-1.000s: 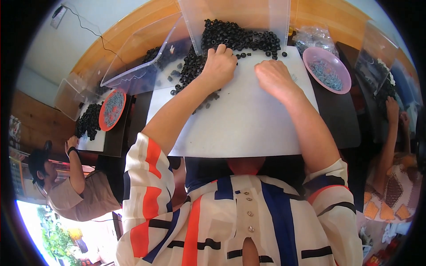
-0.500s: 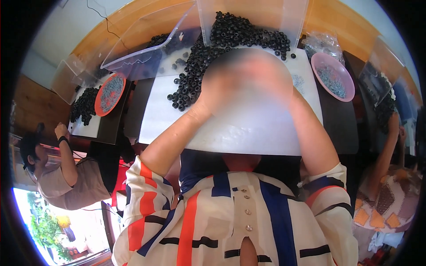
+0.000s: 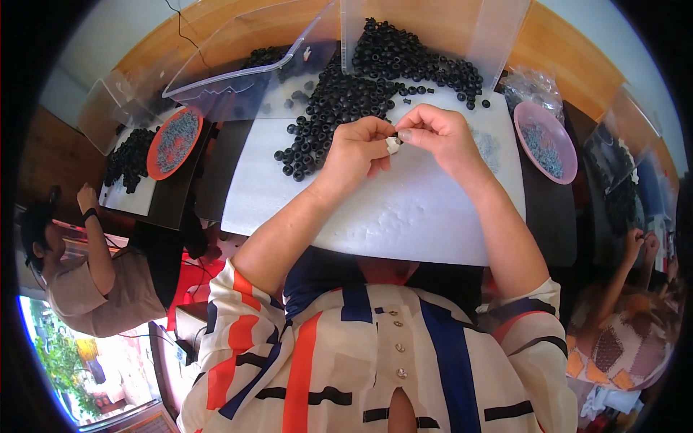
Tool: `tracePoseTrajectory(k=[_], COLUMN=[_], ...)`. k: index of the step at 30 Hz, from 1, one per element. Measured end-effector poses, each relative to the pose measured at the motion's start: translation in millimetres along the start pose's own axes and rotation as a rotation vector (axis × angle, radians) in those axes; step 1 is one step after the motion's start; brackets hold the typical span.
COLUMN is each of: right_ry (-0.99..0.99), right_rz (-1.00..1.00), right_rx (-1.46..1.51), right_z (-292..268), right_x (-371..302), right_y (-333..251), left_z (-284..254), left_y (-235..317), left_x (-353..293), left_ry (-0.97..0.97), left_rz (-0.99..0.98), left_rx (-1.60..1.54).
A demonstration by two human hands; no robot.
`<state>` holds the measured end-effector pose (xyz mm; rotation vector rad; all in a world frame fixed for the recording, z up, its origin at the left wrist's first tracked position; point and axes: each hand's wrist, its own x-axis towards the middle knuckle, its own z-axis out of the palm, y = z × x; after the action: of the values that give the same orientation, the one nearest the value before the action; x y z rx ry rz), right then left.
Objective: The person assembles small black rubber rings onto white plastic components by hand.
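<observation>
Both hands meet over the white foam-like sheet (image 3: 346, 224), just in front of the pile of small black ring-shaped parts (image 3: 336, 105). My left hand (image 3: 357, 149) is closed in a pinch, thumb against forefinger. My right hand (image 3: 442, 137) pinches from the other side, its fingertips touching those of the left. A small dark piece (image 3: 397, 135) shows between the fingertips, mostly hidden by them. Just under it is a small white bit (image 3: 393, 145) at the left fingertips; whether it is held or wrapped on a finger I cannot tell.
Behind the sheet stand clear plastic bins (image 3: 253, 83). Small grey pieces fill a pink bowl (image 3: 570, 169) at right, and others lie loose (image 3: 485, 148) on the sheet. An orange bowl (image 3: 153, 155) is at left. People (image 3: 94, 281) work on both sides.
The hands were blurred half a second ago and now show sharply, fingertips together. The whole view has shifted slightly. The person at right has lowered their hands.
</observation>
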<state>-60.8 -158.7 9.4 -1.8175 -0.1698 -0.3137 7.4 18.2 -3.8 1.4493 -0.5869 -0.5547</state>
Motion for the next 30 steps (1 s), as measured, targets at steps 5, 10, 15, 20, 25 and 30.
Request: tracePoseTrajectory(k=[5, 10, 15, 20, 25, 30], right_ry=[-0.037, 0.036, -0.109, 0.160, 0.206, 0.156], right_rz=[-0.099, -0.149, -0.052, -0.268, -0.250, -0.191], right_rx=[-0.102, -0.126, -0.148, -0.751, -1.315, -1.141], right_z=[7, 12, -8, -9, 4, -5], right_x=[-3, -3, 2, 15, 24, 21], right_y=[0, -2, 1, 22, 38, 33], left_z=[-5, -2, -3, 4, 5, 5], left_y=[-3, 3, -3, -8, -13, -15], left_x=[2, -1, -2, -5, -6, -2], left_ry=[0.029, -0.028, -0.017, -0.038, -0.137, -0.143], left_rz=[-0.051, -0.103, -0.052, 0.006, 0.079, 0.110], left_rx=[-0.179, -0.296, -0.081, 0.084, 0.201, 0.182])
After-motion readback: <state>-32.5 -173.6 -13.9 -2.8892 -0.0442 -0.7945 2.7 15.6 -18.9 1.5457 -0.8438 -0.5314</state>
